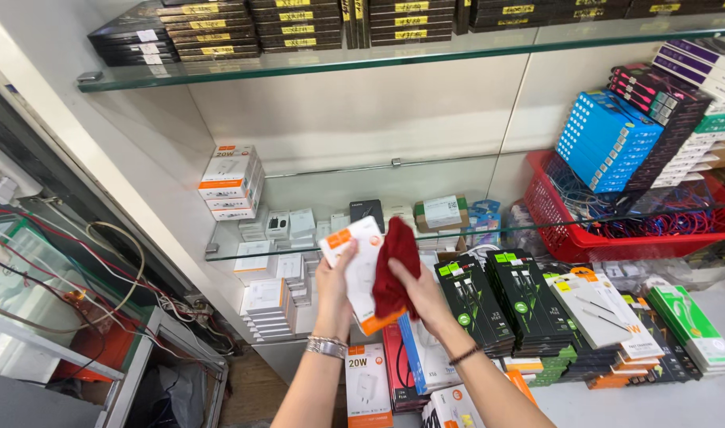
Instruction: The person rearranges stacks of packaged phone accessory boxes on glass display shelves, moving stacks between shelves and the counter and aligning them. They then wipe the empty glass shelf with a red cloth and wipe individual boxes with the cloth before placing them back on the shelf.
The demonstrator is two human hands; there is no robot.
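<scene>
White-and-orange box (357, 269), flat and rectangular, sits upright and a little tilted in the air in front of the shelves, above the counter's near edge. The left hand (335, 279) grips it from the left edge, fingers wrapped behind and thumb across the front; a silver bracelet (326, 346) circles that wrist. Against the box's right face lies a dark red cloth (394, 265), bunched up and pressed to the cardboard by the right hand (422, 295), which clutches the cloth from below and from the right. A thin dark band (465, 354) is on the right wrist.

Just under the hands, more boxes of the same white-and-orange kind (367, 384) lie on the counter (656, 400), beside red and blue flat packs. To the right stand rows of black-and-green packs (497, 301), then white-and-orange packs and a green stack (691, 325) near the far right.

Behind the hands, a glass shelf (299, 242) carries small white boxes and a stack of white-and-orange cartons (232, 182). A red plastic basket (616, 230) full of tangled cables is on the right, with blue boxes (604, 139) and dark packs piled above it. The top glass shelf (315, 63) holds stacks of black flat boxes with yellow labels. At left, loose wires (85, 261) hang along the wall.
</scene>
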